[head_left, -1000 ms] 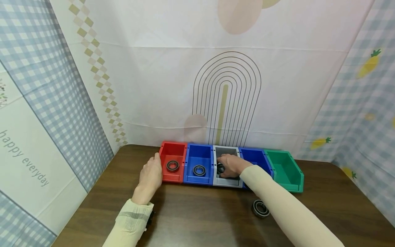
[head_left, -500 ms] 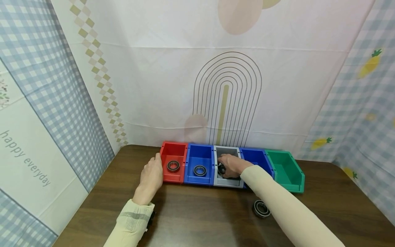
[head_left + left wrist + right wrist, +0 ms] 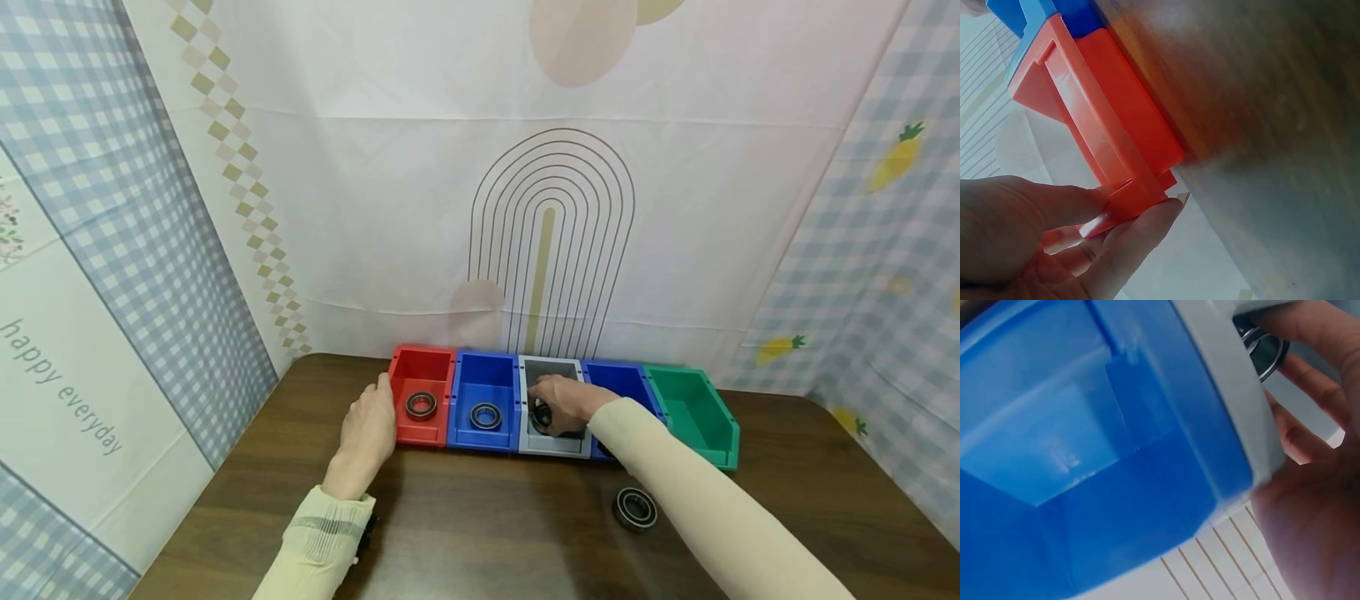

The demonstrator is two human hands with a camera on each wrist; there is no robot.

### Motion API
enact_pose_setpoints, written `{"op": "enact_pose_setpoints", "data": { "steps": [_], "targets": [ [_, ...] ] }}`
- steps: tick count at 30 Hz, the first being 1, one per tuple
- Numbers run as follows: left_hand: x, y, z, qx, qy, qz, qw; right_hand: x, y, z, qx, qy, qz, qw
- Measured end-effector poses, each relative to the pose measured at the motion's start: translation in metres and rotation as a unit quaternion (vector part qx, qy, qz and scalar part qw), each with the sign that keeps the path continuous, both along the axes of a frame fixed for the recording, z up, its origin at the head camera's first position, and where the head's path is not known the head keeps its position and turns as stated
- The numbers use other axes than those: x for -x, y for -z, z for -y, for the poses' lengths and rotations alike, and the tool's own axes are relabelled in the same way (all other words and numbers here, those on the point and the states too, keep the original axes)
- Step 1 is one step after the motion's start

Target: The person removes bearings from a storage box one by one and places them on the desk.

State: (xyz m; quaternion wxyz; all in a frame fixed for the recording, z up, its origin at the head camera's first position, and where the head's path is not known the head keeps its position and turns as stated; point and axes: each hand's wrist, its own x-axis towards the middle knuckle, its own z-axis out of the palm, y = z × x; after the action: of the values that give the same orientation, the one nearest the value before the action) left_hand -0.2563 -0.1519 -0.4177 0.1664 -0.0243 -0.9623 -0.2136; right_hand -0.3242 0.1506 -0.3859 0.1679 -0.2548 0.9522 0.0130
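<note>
My left hand (image 3: 367,429) pinches the outer side wall of the red bin (image 3: 1107,106) at the left end of the row, thumb inside and fingers outside. My right hand (image 3: 566,404) reaches down into the grey bin (image 3: 555,447) in the middle. Its thumb and fingers hold a ball bearing (image 3: 535,421), partly hidden behind the hand. In the right wrist view, that bearing's ring shows between thumb and fingers, just past the grey wall. One bearing (image 3: 421,416) lies flat in the red bin, and another (image 3: 486,426) in the blue bin (image 3: 483,375) beside it.
A larger bearing (image 3: 636,524) lies on the brown wooden table (image 3: 480,517), close to my right forearm. Right of the grey bin stand a second blue bin (image 3: 618,379), partly covered by the sleeve, and a green bin (image 3: 720,457). Behind the row hangs a patterned cloth (image 3: 375,208).
The bearing in my right fingers has shifted slightly toward the front of the grey bin. My left hand stays on the red bin.
</note>
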Motion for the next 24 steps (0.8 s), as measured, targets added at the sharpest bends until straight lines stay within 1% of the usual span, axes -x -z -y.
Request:
{"op": "enact_pose_setpoints", "data": {
  "steps": [3, 9, 17, 24],
  "targets": [
    [-0.001, 0.0, 0.0, 0.0, 0.0, 0.0, 1.0, -0.004, -0.006, -0.003, 0.004, -0.013, 0.001, 0.9999],
    [-0.001, 0.0, 0.0, 0.002, 0.002, 0.003, 1.0, -0.012, -0.017, -0.005, -0.008, -0.037, 0.001, 0.9993],
    [-0.001, 0.001, 0.0, 0.002, -0.004, 0.012, 0.9999, -0.022, -0.027, -0.005, -0.019, -0.046, 0.002, 0.9988],
    [-0.001, 0.001, 0.001, 0.001, -0.001, 0.001, 1.0, -0.033, -0.037, -0.008, -0.01, -0.056, 0.001, 0.9984]
  ]
}}
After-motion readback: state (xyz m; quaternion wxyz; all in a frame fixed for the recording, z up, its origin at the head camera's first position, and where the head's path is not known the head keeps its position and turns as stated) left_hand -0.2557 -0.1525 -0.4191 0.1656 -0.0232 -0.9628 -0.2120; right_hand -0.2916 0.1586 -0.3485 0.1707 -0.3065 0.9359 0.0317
